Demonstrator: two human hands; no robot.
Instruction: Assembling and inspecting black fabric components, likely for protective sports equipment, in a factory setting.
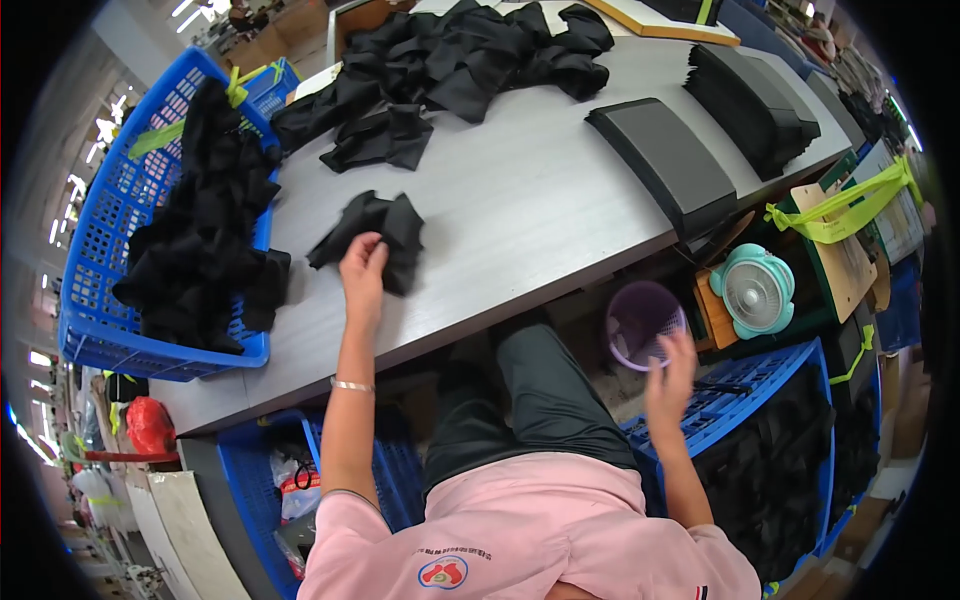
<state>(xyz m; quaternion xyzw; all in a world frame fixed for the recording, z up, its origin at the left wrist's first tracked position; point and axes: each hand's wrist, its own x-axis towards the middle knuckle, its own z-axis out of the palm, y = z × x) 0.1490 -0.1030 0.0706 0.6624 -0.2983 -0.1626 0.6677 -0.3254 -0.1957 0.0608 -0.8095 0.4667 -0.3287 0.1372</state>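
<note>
My left hand (362,268) is closed on the near edge of a crumpled black fabric piece (392,225), thumb and fingers pinching it above the grey table (480,220). Away from the table, my right hand (672,372) is raised with its fingers apart and nothing in it, slightly blurred, in front of a purple waste basket (630,312). A large heap of black fabric pieces (450,60) lies across the table's far side, and one loose black piece (385,138) rests just in front of it.
A blue crate (100,265) of black pieces stands at the table's left end. Neat black stacks (665,160) sit at the right. Below the table's right edge are a turquoise fan (755,290) and another blue crate (735,390) of black pieces; a blue crate (245,465) is low left.
</note>
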